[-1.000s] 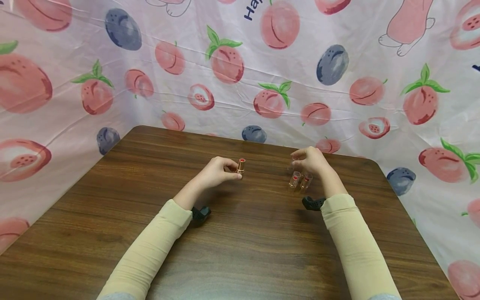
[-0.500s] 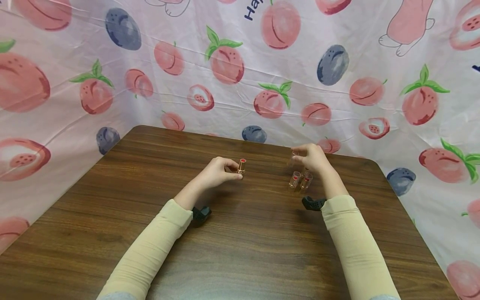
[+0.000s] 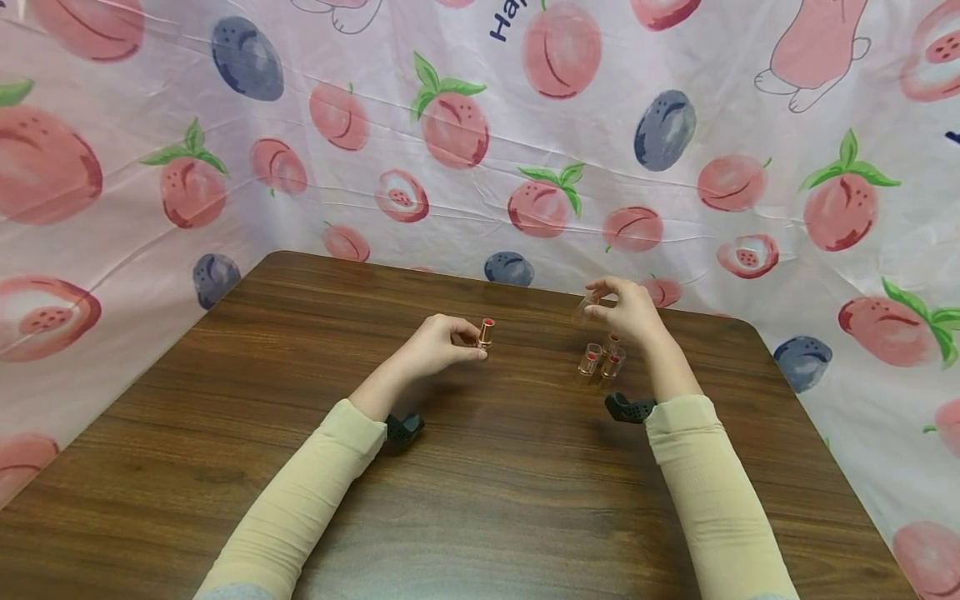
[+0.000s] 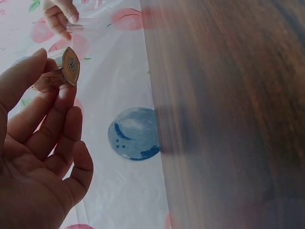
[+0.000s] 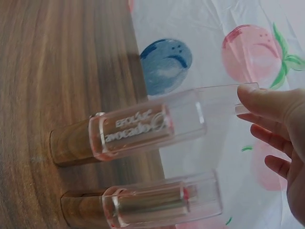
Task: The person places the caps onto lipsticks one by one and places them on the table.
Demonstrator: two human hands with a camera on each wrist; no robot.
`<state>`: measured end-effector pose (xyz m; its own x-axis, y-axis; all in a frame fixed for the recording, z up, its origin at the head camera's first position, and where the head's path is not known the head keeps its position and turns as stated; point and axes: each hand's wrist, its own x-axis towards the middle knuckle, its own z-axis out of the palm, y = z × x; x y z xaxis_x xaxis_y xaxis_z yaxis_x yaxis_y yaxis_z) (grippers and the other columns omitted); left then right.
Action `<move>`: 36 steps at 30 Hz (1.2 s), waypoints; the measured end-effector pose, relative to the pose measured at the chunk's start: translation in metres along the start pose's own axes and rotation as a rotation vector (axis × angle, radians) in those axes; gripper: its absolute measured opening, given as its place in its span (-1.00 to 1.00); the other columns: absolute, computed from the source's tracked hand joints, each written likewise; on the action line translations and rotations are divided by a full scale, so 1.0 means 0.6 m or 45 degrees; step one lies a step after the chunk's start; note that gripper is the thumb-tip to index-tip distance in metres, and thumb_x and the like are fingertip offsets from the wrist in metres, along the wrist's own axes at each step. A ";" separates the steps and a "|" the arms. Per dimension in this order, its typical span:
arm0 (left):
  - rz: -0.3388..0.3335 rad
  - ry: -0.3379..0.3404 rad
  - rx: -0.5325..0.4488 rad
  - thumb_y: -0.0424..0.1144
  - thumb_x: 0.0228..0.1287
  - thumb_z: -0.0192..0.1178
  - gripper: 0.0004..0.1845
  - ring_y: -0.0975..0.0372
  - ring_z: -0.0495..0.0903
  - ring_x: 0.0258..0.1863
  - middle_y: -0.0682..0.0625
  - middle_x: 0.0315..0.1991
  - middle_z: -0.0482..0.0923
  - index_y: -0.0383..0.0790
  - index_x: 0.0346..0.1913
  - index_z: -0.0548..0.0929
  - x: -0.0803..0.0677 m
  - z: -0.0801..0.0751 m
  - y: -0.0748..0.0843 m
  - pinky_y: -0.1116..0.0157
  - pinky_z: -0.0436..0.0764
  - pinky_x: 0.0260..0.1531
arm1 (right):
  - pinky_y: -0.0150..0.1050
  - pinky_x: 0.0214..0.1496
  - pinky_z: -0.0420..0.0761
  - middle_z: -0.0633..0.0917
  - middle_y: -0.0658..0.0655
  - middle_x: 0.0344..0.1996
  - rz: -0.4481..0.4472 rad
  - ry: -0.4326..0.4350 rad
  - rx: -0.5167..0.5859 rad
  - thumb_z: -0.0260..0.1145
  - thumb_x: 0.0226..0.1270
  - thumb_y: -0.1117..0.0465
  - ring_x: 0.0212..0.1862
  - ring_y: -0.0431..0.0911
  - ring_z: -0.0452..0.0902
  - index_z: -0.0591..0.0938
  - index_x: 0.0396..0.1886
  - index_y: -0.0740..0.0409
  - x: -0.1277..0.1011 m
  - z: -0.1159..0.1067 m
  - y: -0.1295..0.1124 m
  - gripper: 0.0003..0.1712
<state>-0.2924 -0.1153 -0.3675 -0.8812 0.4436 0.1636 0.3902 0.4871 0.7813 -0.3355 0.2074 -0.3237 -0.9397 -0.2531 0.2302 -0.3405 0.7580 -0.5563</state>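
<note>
left hand (image 3: 435, 346) pinches an uncapped lipstick (image 3: 485, 333) upright near mid-table, while right hand (image 3: 630, 312) holds a clear cap (image 3: 587, 310) lifted just above two capped lipsticks (image 3: 602, 361) standing on the table (image 3: 480, 500). light, rigid, slick plastic by the look of it; best gripped round the sides, clear of the soft tip.

Backdrop cloth (image 3: 480, 125): "Ha…", cut off. Capped lipstick (image 5: 143, 129): lettering mirrored, unreadable.

Gold red-tipped lipstick (image 3: 485, 332), brown table (image 3: 480, 483), peach-patterned pink backdrop (image 3: 480, 125)
</note>
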 end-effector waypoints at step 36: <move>0.090 0.023 -0.003 -0.23 0.11 0.42 -0.78 0.13 0.58 -0.34 0.03 -0.32 0.63 -0.24 -0.19 0.72 0.000 0.014 0.013 0.27 0.53 -0.36 | -0.07 0.18 0.35 0.67 0.18 -0.16 -0.180 0.385 0.275 0.46 0.13 0.31 0.05 0.00 0.49 0.67 -0.12 0.26 -0.040 -0.019 -0.074 -0.71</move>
<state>-0.2868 -0.1051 -0.3665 -0.8560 0.4635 0.2292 0.4512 0.4531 0.7688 -0.2977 0.1865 -0.2955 -0.8417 -0.1331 0.5233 -0.4953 0.5762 -0.6501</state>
